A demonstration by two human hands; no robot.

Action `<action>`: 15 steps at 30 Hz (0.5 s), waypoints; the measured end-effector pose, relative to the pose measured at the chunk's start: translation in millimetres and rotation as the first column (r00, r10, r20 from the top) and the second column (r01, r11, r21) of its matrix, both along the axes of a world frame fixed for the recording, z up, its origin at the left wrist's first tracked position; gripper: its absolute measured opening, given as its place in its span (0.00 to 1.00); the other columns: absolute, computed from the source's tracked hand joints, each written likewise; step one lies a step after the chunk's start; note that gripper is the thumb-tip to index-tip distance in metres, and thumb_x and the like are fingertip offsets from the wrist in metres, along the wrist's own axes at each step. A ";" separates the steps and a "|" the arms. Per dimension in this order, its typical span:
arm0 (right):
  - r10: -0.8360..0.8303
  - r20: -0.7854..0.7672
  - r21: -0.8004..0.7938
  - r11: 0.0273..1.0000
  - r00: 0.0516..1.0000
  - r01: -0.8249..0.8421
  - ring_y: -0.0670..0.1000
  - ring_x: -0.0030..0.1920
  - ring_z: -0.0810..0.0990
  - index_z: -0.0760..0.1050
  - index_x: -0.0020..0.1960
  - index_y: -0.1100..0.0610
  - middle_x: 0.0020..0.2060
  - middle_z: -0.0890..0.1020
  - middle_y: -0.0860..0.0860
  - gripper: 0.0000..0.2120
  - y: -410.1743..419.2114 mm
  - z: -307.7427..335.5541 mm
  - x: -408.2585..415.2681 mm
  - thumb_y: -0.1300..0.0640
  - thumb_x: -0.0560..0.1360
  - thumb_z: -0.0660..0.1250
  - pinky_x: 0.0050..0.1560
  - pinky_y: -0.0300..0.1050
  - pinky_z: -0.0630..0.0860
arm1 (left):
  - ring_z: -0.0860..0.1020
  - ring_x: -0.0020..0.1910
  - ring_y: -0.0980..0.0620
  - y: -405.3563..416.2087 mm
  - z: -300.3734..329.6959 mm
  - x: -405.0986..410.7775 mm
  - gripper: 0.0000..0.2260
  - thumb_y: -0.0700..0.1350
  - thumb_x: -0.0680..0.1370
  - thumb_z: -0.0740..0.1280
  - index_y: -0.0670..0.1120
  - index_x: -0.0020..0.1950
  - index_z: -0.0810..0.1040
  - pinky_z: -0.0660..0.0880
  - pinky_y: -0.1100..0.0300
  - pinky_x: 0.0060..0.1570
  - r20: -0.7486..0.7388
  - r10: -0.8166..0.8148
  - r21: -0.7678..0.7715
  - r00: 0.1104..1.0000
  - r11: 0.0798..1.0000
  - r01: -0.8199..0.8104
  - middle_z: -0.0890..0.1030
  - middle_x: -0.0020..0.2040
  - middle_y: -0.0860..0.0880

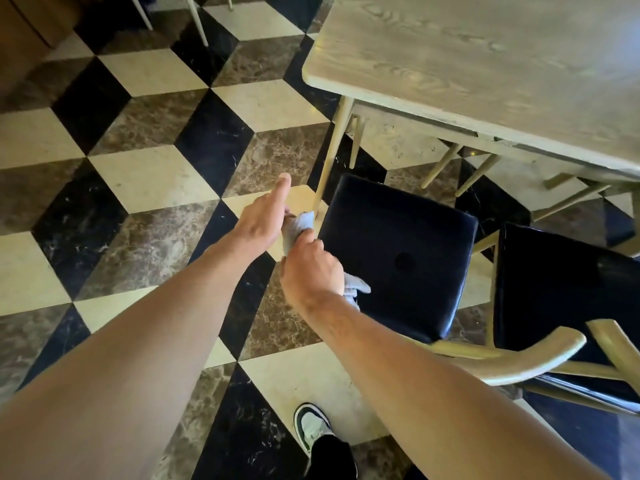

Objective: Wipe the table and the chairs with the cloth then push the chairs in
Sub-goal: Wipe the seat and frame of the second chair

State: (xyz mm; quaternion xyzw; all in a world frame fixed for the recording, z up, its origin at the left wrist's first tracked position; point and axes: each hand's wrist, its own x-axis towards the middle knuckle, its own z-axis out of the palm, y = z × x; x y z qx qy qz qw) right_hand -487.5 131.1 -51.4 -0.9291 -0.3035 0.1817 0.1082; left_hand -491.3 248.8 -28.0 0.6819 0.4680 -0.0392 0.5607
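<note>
A pale grey cloth (297,227) is held between both hands, just left of a chair's black padded seat (398,254). My right hand (311,270) is closed on the cloth's lower part, and a loose end hangs out beside the wrist. My left hand (265,216) holds the cloth's upper end, index finger stretched out. The chair's curved pale wooden backrest (519,358) is at lower right. The wooden table (485,64) fills the upper right, and its thin leg (329,161) comes down right beside the cloth.
A second black-seated chair (561,292) stands to the right, partly under the table. More chair legs (446,164) show beneath the table. The floor is checkered marble tile (145,174). White furniture legs (197,19) stand at top left. My shoe (313,427) is at the bottom.
</note>
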 end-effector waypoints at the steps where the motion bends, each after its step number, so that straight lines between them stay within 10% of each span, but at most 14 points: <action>1: -0.036 -0.029 0.021 0.999 0.999 0.036 0.58 0.50 0.83 0.64 0.67 0.63 0.55 0.80 0.57 0.22 9.7 -1.1 3.2 0.52 0.80 0.65 0.44 0.49 0.75 | 0.76 0.64 0.38 3.1 -1.2 1.0 0.48 0.79 0.66 0.49 0.41 0.63 0.80 0.65 0.41 0.70 0.009 0.015 -0.014 1.000 1.000 -0.015 0.80 0.63 0.38; 11: -0.053 -0.083 0.170 0.983 0.995 0.067 0.58 0.50 0.83 0.67 0.62 0.59 0.55 0.79 0.57 0.14 42.3 -8.9 23.2 0.55 0.79 0.63 0.48 0.51 0.80 | 0.77 0.59 0.48 -22.8 -35.4 -48.3 0.30 0.66 0.80 0.53 0.51 0.77 0.59 0.69 0.60 0.48 0.087 -0.063 0.227 0.994 0.973 0.042 0.77 0.66 0.47; 15: 0.044 -0.033 0.089 0.995 0.998 -0.041 0.60 0.59 0.81 0.53 0.77 0.65 0.65 0.73 0.61 0.33 31.6 -7.5 16.0 0.53 0.80 0.64 0.57 0.53 0.79 | 0.78 0.58 0.45 -28.7 -39.9 -60.9 0.28 0.63 0.81 0.52 0.47 0.74 0.65 0.69 0.55 0.49 0.099 0.027 0.290 0.995 0.955 -0.055 0.80 0.64 0.46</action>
